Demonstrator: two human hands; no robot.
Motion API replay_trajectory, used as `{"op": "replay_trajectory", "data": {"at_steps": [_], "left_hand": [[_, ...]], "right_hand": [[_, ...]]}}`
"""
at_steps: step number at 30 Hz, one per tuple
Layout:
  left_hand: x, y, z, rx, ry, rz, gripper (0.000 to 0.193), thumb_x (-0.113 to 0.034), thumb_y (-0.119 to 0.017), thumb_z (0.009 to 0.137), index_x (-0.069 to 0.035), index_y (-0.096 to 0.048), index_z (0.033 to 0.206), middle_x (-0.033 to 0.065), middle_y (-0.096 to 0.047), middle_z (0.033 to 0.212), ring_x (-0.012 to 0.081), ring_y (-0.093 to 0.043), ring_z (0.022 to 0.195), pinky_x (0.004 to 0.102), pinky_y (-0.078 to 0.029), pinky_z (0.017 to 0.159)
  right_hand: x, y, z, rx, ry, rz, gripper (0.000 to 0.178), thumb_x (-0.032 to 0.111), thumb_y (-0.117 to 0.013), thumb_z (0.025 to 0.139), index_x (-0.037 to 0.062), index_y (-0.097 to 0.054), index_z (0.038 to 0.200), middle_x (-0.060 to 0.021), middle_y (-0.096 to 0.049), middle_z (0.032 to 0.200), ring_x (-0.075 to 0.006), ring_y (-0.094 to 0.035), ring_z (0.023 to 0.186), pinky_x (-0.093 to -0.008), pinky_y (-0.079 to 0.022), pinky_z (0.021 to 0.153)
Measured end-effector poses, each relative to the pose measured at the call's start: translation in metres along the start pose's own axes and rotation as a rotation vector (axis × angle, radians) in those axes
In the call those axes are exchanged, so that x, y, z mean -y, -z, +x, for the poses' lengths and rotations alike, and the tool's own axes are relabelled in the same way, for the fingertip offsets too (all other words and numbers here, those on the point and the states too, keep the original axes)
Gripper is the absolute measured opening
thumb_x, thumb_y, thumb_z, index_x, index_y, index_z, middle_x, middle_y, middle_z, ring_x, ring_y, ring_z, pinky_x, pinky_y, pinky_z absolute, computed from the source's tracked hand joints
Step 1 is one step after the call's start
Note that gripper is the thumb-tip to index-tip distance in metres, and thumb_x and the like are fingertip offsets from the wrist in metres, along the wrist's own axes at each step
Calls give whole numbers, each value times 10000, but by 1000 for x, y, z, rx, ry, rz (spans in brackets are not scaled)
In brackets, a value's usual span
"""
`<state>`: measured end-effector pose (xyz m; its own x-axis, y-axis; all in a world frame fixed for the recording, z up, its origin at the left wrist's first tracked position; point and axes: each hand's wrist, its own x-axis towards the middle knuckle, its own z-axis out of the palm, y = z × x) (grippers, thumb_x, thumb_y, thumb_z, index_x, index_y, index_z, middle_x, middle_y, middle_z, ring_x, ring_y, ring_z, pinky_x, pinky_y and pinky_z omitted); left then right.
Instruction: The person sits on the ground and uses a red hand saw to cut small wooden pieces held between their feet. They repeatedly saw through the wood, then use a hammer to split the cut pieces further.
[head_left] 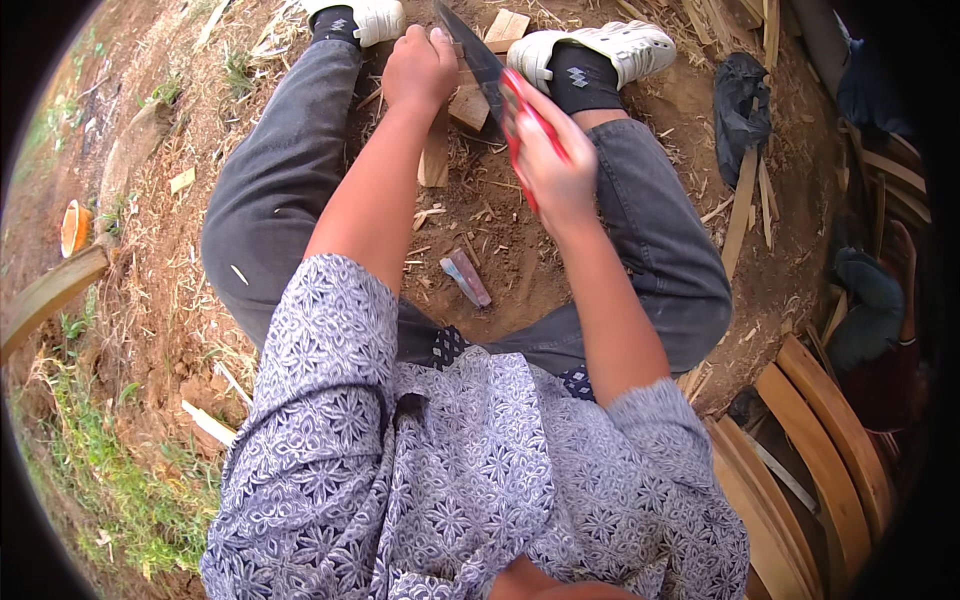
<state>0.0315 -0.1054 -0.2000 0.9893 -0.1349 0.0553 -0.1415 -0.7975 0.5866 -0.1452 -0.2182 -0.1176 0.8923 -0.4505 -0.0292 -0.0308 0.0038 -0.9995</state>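
My right hand (553,165) is wrapped round the red handle (541,135) of a handsaw. The saw's dark blade (472,50) slants up and to the left, close beside my left hand (420,70). That hand is closed and pressed down on a narrow wooden strip (434,160), which shows below it between my legs. Motion blurs my right hand a little. Where the teeth meet the wood is hard to make out. A small wood block (469,107) lies by the blade, and another offcut (507,30) sits just beyond it.
On the dirt between my legs lies a small grey-and-reddish block (466,278). A black plastic bag (741,110) is to the right. Curved planks (815,470) are stacked at the lower right, near another person's arm (905,280). An orange bowl-like object (75,228) lies far left.
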Motion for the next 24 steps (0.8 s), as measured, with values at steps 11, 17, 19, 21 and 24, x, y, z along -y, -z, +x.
{"op": "replay_trajectory", "data": {"at_steps": [11, 17, 19, 21, 24], "left_hand": [[12, 2, 7, 57, 47, 24, 446, -420, -405, 1038, -20, -602, 1065, 250, -691, 1107, 455, -671, 1031, 554, -532, 877], [-2, 3, 2, 1, -6, 16, 460, -436, -410, 1032, -16, -599, 1050, 265, -688, 1108, 461, -677, 1003, 563, -534, 860], [4, 1, 7, 53, 20, 35, 468, -438, -406, 1030, -14, -601, 1062, 267, -690, 1099, 462, -677, 1004, 566, -534, 861], [3, 3, 14, 73, 41, 47, 475, -433, -400, 1033, -5, -604, 1065, 274, -693, 1089, 467, -670, 1016, 566, -523, 878], [1, 3, 13, 74, 61, 34, 486, -423, -390, 1041, 11, -609, 1064, 287, -697, 1077, 478, -656, 1041, 565, -502, 914]], "right_hand": [[69, 42, -88, 18, -274, -25, 369, 24, -583, 999, -27, -639, 1360, -107, -701, 1282, -107, -642, 1094, -261, -499, 950], [17, 25, -43, -21, -19, 11, 353, 29, -583, 1004, -29, -648, 1347, -95, -717, 1243, -105, -655, 1073, -248, -503, 933], [3, -2, -1, -42, -108, 88, 332, 42, -599, 992, -33, -673, 1306, -119, -729, 1234, -146, -673, 1086, -279, -509, 960], [0, -19, 29, -21, -78, -2, 321, 42, -598, 984, -36, -688, 1282, -120, -731, 1239, -156, -673, 1109, -289, -508, 982], [-3, -5, 5, -28, -121, 47, 341, 38, -599, 983, -35, -673, 1307, -123, -721, 1267, -152, -672, 1115, -287, -506, 985]]}}
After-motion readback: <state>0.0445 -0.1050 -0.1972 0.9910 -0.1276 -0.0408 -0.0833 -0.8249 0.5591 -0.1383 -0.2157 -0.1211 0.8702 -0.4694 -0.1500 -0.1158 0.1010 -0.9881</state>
